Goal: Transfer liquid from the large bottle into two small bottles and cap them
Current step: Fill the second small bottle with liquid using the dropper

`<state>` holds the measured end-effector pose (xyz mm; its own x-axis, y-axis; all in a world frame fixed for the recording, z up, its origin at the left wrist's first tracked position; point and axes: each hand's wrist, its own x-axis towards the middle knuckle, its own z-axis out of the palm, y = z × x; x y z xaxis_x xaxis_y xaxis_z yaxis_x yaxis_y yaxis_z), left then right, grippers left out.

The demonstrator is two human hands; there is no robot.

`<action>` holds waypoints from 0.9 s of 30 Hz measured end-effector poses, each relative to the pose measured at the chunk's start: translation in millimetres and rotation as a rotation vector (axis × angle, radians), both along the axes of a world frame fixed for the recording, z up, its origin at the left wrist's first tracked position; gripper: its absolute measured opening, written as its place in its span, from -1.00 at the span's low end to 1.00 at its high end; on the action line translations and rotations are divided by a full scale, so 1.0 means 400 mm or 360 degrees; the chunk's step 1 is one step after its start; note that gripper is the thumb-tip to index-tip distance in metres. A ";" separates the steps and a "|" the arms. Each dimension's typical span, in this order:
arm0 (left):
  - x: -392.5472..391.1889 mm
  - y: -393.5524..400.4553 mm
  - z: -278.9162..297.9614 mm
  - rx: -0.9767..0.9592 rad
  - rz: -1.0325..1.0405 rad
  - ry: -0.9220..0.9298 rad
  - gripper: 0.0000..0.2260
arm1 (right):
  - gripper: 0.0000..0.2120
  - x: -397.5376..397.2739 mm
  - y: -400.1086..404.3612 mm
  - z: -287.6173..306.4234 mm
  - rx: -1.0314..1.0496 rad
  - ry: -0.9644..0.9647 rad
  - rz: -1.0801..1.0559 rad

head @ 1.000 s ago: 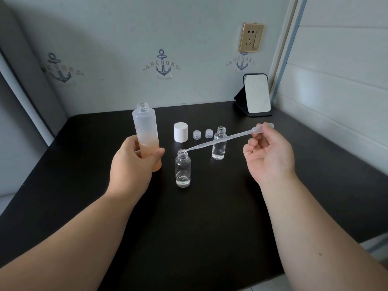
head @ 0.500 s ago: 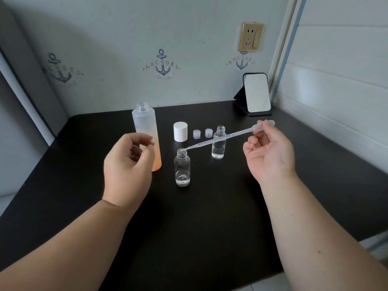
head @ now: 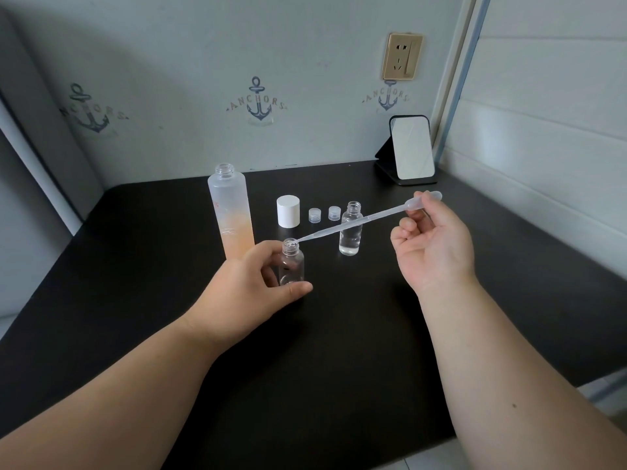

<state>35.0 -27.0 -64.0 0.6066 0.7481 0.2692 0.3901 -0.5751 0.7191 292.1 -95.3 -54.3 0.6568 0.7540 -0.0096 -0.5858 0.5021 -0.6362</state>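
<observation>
The large frosted bottle (head: 231, 212) stands uncapped and upright on the black table (head: 135, 266), its lower part orange. In front of it my left hand (head: 251, 293) grips the near small clear bottle (head: 291, 262) between thumb and fingers. My right hand (head: 431, 245) pinches the bulb of a plastic pipette (head: 366, 218), whose tip rests at that bottle's open mouth. The second small bottle (head: 350, 232) stands open behind the pipette, partly filled with clear liquid. A white cap (head: 288, 211) and two small clear caps (head: 314, 214) (head: 334, 213) lie behind.
A small mirror on a black stand (head: 410, 150) sits at the back right corner. Walls close the table at the back and right. The table's front edge runs near my right forearm.
My left hand let go of the large bottle, moved right and took hold of the near small bottle. The pipette stayed at that bottle's mouth.
</observation>
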 end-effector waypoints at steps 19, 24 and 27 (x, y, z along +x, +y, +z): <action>-0.013 -0.004 0.003 0.0170 -0.0040 -0.0083 -0.53 | -0.75 -0.005 -0.003 0.007 -0.0050 -0.0030 0.0006; -0.011 0.000 -0.001 0.0183 -0.0024 -0.0080 -0.53 | -0.76 -0.002 0.000 0.003 -0.0047 -0.0047 0.0009; -0.011 0.001 0.000 0.0161 -0.0026 -0.0082 -0.53 | -0.79 0.001 0.001 -0.001 -0.0051 -0.0066 0.0010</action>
